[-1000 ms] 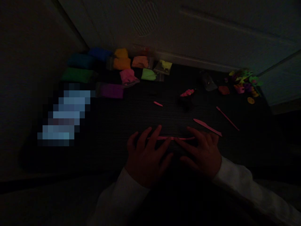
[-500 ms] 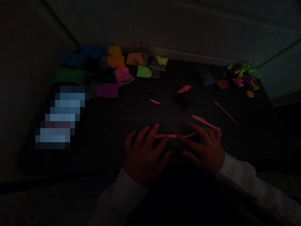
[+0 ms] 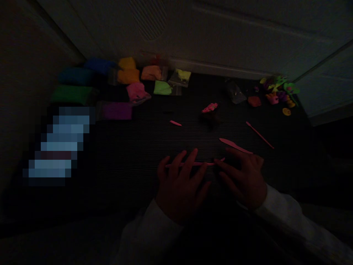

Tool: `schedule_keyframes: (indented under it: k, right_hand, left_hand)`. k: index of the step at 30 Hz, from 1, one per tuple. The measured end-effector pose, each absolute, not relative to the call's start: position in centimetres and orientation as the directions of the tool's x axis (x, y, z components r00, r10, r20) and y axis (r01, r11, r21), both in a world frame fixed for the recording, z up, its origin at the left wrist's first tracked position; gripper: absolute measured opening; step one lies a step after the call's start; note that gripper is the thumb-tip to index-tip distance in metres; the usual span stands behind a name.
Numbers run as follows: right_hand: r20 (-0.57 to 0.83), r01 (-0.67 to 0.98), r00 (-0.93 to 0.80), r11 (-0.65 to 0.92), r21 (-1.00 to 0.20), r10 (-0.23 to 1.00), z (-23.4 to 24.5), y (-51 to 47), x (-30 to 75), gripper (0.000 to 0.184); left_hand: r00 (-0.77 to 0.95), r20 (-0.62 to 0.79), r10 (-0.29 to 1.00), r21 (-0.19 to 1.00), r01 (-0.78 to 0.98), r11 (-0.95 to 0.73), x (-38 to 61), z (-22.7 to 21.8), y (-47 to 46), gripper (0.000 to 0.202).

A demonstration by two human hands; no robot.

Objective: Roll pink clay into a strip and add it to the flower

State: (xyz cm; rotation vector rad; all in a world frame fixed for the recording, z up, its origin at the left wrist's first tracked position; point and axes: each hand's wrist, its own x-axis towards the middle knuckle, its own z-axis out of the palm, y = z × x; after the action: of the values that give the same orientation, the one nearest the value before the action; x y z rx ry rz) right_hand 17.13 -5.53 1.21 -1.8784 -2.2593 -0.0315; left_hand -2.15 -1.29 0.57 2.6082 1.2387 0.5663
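A long, thin pink clay strip (image 3: 197,164) lies across the dark table in front of me. My left hand (image 3: 180,187) rests over its left part, fingers spread and pressing down on it. My right hand (image 3: 244,178) has its fingers apart, with a fingertip touching the strip near its right end, which curves up slightly. Just beyond the right hand lies a pink plastic knife (image 3: 234,145), its near end close to the knuckles. A thin pink stick tool (image 3: 259,135) is farther right, and a short pink piece (image 3: 175,123) lies beyond the left hand.
Bagged clay, including a purple pack (image 3: 118,110) and a green pack (image 3: 72,94), lines the back left. A blurred-out bright screen (image 3: 57,143) is at the left. A pink-topped dark object (image 3: 210,108) stands mid-table. Colourful clay figures (image 3: 278,90) sit back right.
The view has shifted a little. My left hand has moved right along the strip, closer to the right hand. Both hands stay on the strip, whose right end now shows.
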Motion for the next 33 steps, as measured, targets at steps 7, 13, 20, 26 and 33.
schedule_keyframes:
  k: [7,13,20,26,33]
  right_hand:
    - [0.224,0.972,-0.121,0.162,-0.172,0.967,1.2,-4.4,17.2,0.023]
    - [0.230,0.957,-0.147,0.197,-0.212,0.962,1.4,-3.8,17.2,0.014]
    - [0.242,0.960,-0.116,0.171,-0.222,0.963,1.4,-4.6,18.0,0.023]
    - [0.226,0.968,-0.124,0.167,-0.185,0.966,1.4,-5.6,18.6,0.030]
    - [0.231,0.977,-0.102,0.141,-0.160,0.968,1.0,-5.0,18.5,0.025]
  left_hand:
    - [0.556,0.269,0.787,0.340,0.709,-0.617,-2.1,0.3,-1.1,0.035]
    - [0.563,0.271,0.781,0.360,0.693,-0.625,-2.2,0.2,-1.1,0.038]
    - [0.571,0.280,0.772,0.350,0.688,-0.636,-2.1,0.3,-1.1,0.037]
    - [0.580,0.251,0.775,0.341,0.697,-0.631,-1.9,0.3,-1.1,0.039]
    - [0.587,0.247,0.771,0.339,0.693,-0.636,-2.0,0.4,-1.0,0.040]
